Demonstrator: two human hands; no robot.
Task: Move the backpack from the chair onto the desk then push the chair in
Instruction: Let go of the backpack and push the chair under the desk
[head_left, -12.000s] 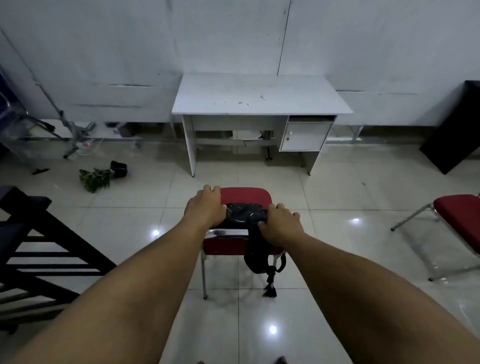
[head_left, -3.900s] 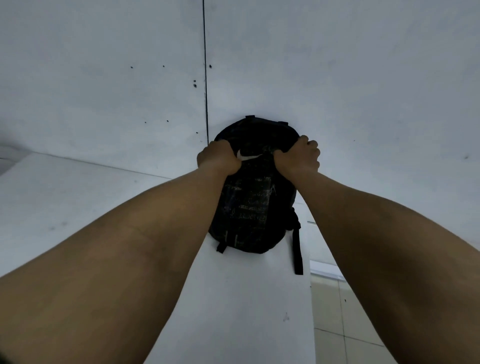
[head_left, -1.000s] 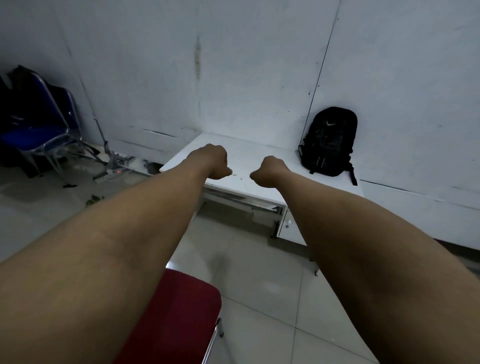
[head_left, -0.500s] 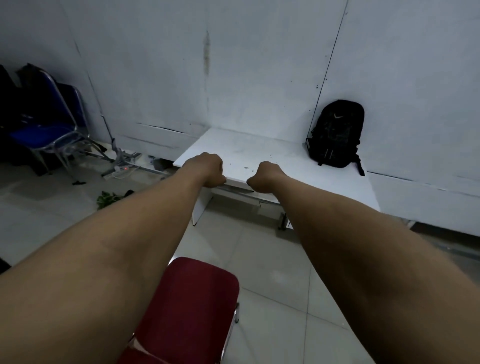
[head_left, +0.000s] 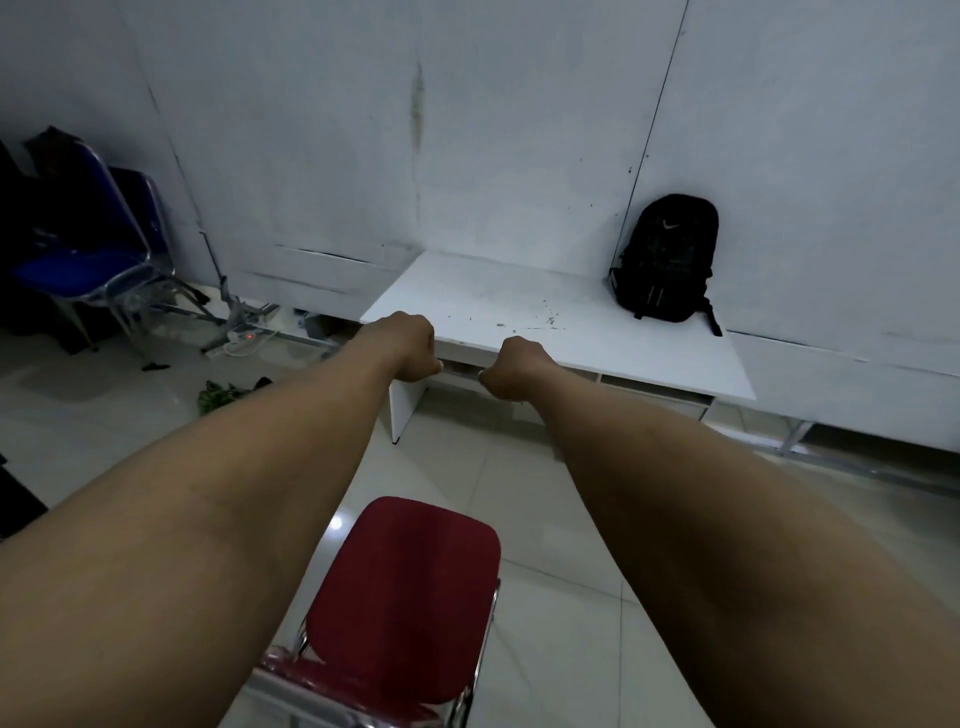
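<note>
The black backpack (head_left: 667, 260) stands upright on the white desk (head_left: 524, 312), at its far right, leaning against the wall. The red chair (head_left: 410, 597) with a chrome frame stands on the tiled floor below my arms, a good step short of the desk, its seat bare. My left hand (head_left: 408, 345) and my right hand (head_left: 511, 366) are stretched out in front of me, both curled into fists with nothing in them, hovering in the air above the floor between the chair and the desk's front edge.
A blue chair (head_left: 88, 260) stands at the far left by the wall. A power strip (head_left: 236, 340) with cables and a metal stand lies on the floor left of the desk. Some green leaves (head_left: 221, 395) lie on the tiles.
The view has pulled back and tilted down, so more of the red chair's seat shows. Both fists have stayed closed and sunk slightly toward the desk's front edge.
</note>
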